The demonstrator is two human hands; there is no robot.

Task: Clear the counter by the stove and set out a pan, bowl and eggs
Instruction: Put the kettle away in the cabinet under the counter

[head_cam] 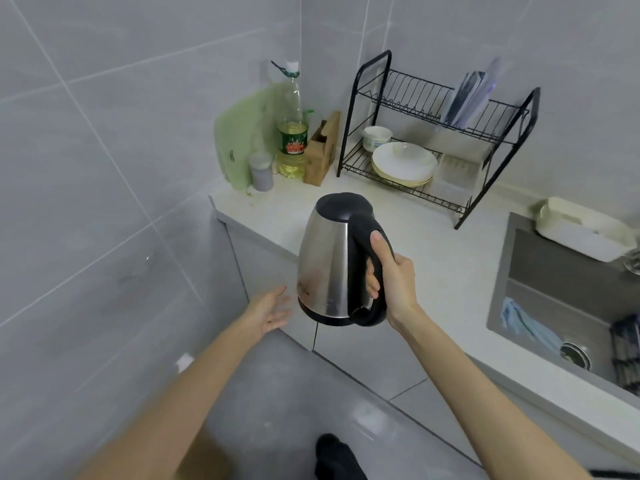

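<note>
R grip (398,282) round 1 kettle (325,258) — L grip (273,311) empty

Kettle (325,258) above counter (433,244) edge; dish rack (349,123) behind; oil bottle (292,133) left of rack; sink (540,265) right.

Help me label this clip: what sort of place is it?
Most likely a home kitchen: a sink set in the counter, a dish rack holding plates, and a steel kettle gripped by the right hand.
</note>
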